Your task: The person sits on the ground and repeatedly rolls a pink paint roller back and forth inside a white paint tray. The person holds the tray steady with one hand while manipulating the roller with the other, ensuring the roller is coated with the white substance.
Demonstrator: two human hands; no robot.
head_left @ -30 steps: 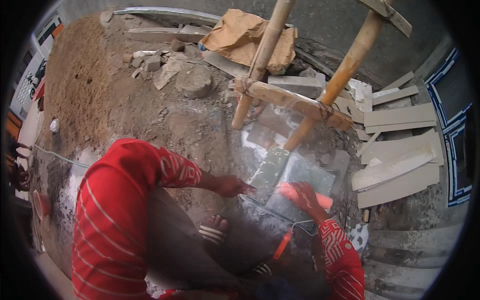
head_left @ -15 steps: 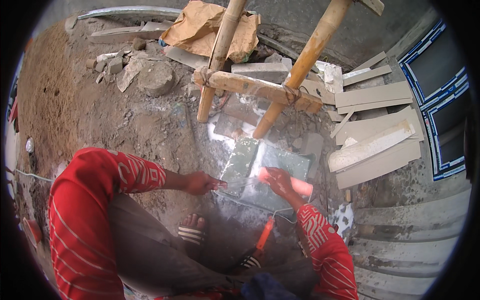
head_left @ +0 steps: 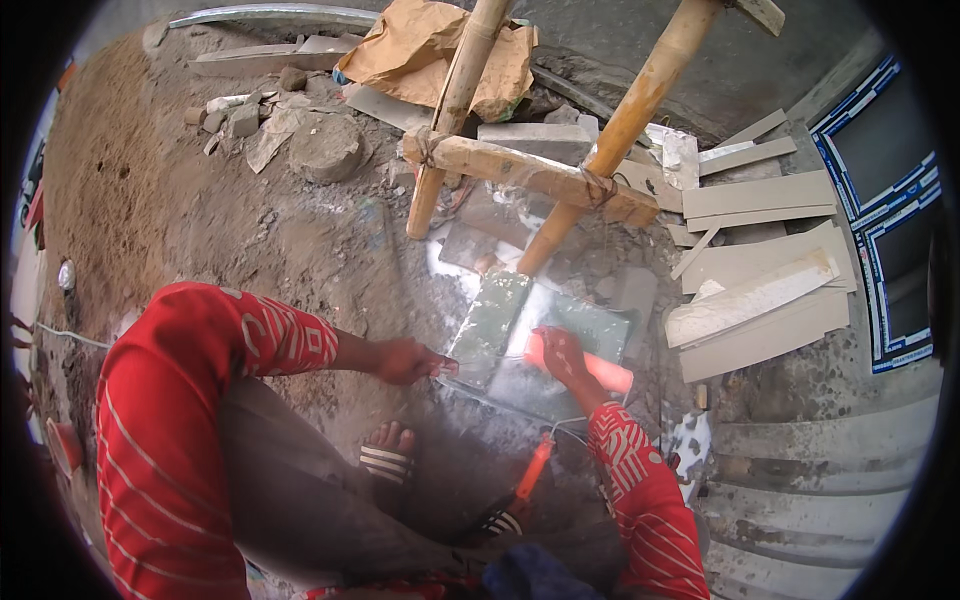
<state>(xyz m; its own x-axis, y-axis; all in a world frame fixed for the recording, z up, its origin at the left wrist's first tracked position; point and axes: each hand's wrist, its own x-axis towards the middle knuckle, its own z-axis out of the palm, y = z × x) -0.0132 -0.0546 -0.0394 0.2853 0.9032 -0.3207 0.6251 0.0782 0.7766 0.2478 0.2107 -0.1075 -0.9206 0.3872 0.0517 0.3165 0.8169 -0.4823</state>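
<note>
A pink-orange paint roller point(head_left: 608, 375) lies across my right hand point(head_left: 565, 355), its fingers closed around the roller's sleeve. From its end a bent wire frame leads down to an orange handle point(head_left: 535, 470) close to my right foot. My left hand point(head_left: 408, 362) is closed in a pinch at the left, with the fingertips on a thin clear strip, perhaps plastic film. That strip seems to stretch faintly toward the roller. Beneath both hands is a green slab point(head_left: 490, 325) with white powder or paint over its middle.
A bamboo ladder point(head_left: 560, 235) with a wooden rung stands just beyond the slab. Brown paper sacking point(head_left: 410, 45) and rubble lie behind it. Cut boards point(head_left: 760, 270) are stacked at right, beside blue-taped frames point(head_left: 900, 220). A sandal point(head_left: 387, 462) is on my foot below.
The whole view has shifted slightly rightward. The clear strip between my hands shows less plainly now. My right hand still grips the roller, and my left stays pinched.
</note>
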